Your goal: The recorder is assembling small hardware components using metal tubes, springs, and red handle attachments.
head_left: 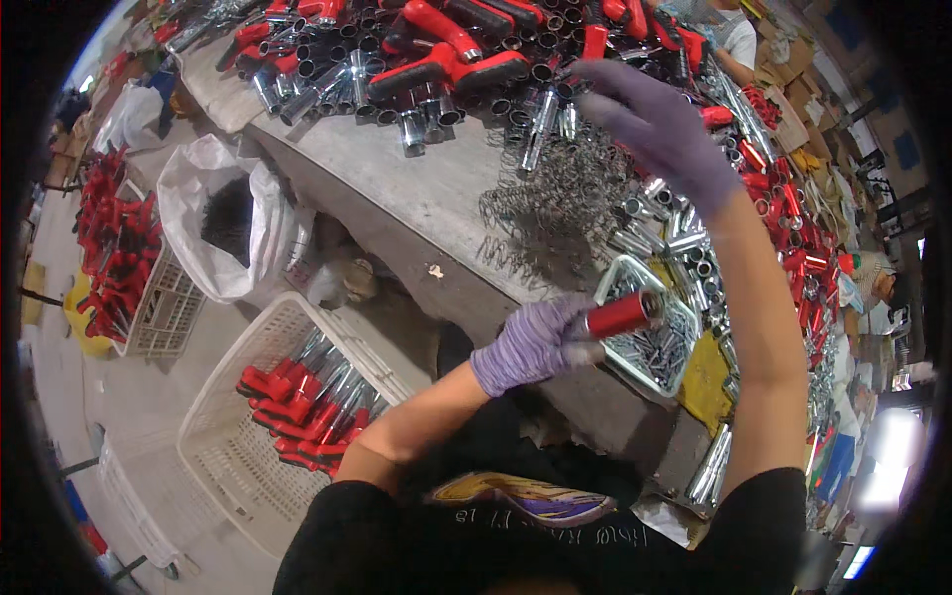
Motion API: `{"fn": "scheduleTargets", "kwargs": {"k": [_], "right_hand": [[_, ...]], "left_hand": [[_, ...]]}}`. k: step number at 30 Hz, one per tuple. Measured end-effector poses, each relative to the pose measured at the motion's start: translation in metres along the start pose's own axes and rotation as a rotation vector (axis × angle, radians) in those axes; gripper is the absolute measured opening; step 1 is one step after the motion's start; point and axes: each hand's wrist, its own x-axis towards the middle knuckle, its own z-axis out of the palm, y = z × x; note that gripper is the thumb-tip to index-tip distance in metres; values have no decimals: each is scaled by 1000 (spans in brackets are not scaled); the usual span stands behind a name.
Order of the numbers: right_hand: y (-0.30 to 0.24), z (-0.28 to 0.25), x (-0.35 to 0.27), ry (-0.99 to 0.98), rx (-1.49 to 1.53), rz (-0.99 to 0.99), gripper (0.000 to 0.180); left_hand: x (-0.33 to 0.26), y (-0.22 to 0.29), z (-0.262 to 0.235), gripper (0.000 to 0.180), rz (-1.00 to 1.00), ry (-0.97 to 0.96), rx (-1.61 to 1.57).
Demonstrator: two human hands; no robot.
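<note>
Red-handled tools point(297, 412) are stacked in the white basket point(233, 431). A red tube point(620, 315) is grasped by the left hand point(531, 342), fingers wrapped round, over the worktop point(426, 183) edge; best kept steady, open end unblocked. Tangled springs point(555, 213) are best not snagged. Small metal parts point(650, 349) are kept in the tray point(645, 381). Right hand point(664, 134) is blurred; fingers released or grasping cannot be told.

Springs point(555, 203) lie on the table point(426, 193), with handles point(446, 64) piled behind. In front sits a tray point(645, 378) of bits point(650, 347); pipes point(684, 241) lie to its right. Left of the table, a basket point(223, 436) holds tools point(297, 407), with a sack point(183, 233) behind it.
</note>
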Motion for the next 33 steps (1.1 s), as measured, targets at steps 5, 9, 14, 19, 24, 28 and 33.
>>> {"fn": "scheduleTargets", "kwargs": {"k": [5,9,14,19,24,28,33], "right_hand": [[57,92,108,9,-712,-224,45],[31,98,121,-264,-882,-11,47],[25,32,21,-6,79,91,49],[6,-25,-167,548,921,315,58],[-72,-81,-272,580,530,629,59],[-104,-100,-298,313,325,506,54],[-108,-107,-306,33,74,520,52]], "left_hand": [[1,5,-5,50,-40,-132,-127],[-5,2,-2,53,-91,-68,-175],[-13,-18,3,60,20,-107,-61],[-7,-19,2,57,-158,-164,-516],[2,-4,0,49,-30,-260,-237],[0,18,13,49,-90,-398,-20],[-11,23,41,52,-112,-508,-98]]}}
